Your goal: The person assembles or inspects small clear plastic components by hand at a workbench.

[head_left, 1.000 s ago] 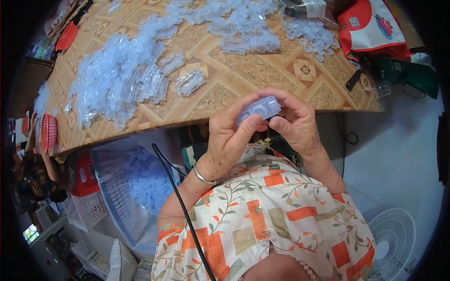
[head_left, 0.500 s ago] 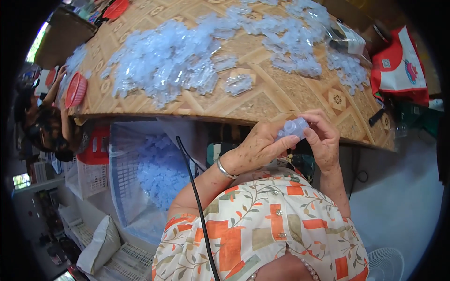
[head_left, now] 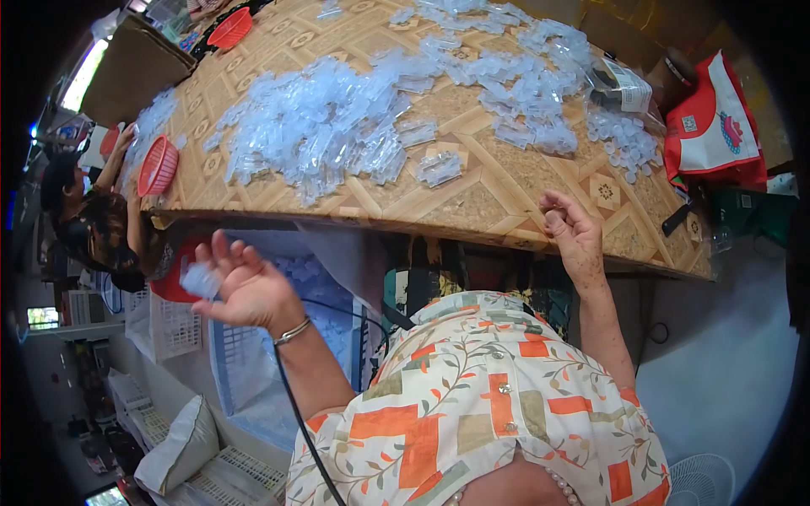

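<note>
My left hand (head_left: 246, 285) is turned palm up with its fingers spread, over the front edge of a blue crate (head_left: 232, 350). A small translucent bluish plastic piece (head_left: 201, 281), smeared by motion, is just beyond its fingers and thumb; it does not look gripped. At the table's front edge, my right hand (head_left: 575, 236) is loosely curled, thumb and fingertips a little apart, with nothing visible between them. Similar bluish plastic pieces (head_left: 316, 126) lie heaped on the patterned table (head_left: 494, 181), and more of them (head_left: 312, 282) fill the crate.
Small round clear parts (head_left: 623, 143) lie at the table's right, beside a red and white bag (head_left: 713, 126). A red basket (head_left: 158, 165) stands at the left edge, near another person (head_left: 89, 215). A black cable (head_left: 295, 413) runs past my left forearm.
My hands have parted. The left swung left and opened, the plastic piece travelling with it to beside its fingers; the right stays near the table edge, off the piece.
</note>
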Demonstrator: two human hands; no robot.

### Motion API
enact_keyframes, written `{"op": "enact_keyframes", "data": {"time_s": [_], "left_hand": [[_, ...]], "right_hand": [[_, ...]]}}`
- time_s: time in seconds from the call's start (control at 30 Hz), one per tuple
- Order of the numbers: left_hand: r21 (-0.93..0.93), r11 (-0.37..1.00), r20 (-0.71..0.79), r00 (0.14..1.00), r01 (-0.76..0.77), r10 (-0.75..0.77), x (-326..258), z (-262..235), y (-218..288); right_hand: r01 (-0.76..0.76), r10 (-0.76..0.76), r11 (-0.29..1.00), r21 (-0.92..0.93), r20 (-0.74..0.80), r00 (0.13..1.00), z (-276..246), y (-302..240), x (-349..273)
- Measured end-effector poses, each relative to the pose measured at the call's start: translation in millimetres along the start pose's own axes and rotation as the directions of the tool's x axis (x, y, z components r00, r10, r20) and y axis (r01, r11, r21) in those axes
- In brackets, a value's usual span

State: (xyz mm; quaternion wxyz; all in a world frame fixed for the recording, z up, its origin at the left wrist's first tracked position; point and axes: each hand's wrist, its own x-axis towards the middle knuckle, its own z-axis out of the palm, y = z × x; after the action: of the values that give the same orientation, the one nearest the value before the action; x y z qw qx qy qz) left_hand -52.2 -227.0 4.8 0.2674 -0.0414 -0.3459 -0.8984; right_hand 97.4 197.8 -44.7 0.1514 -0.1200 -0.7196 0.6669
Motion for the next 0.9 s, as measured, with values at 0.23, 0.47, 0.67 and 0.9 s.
{"op": "enact_keyframes", "data": {"time_s": [0.23, 0.47, 0.67, 0.9], "left_hand": [[0.47, 0.865, 0.102, 0.984, -0.176, 0.145, -15.4, 31.7, -10.5], [0.694, 0.563, 0.651, 0.725, -0.449, -0.224, -68.9, 82.0, -96.5], [0.633, 0.365, 0.774, 0.566, -0.683, -0.282, -78.5, 99.0, -129.4], [0.643, 0.315, 0.761, 0.54, -0.698, -0.359, -80.9, 98.4, -146.8]], "right_hand": [[-0.006, 0.006, 0.999, 0.046, -0.012, 1.0, 4.0, -3.6, 0.3], [0.001, 0.0, 0.999, 0.036, -0.016, 1.0, 6.5, -7.1, -2.6], [-0.015, 0.015, 1.0, -0.009, -0.012, 1.0, 5.5, -13.2, -2.6], [-0.234, 0.231, 0.972, -0.025, -0.087, 0.969, 0.2, -26.3, 11.2]]}}
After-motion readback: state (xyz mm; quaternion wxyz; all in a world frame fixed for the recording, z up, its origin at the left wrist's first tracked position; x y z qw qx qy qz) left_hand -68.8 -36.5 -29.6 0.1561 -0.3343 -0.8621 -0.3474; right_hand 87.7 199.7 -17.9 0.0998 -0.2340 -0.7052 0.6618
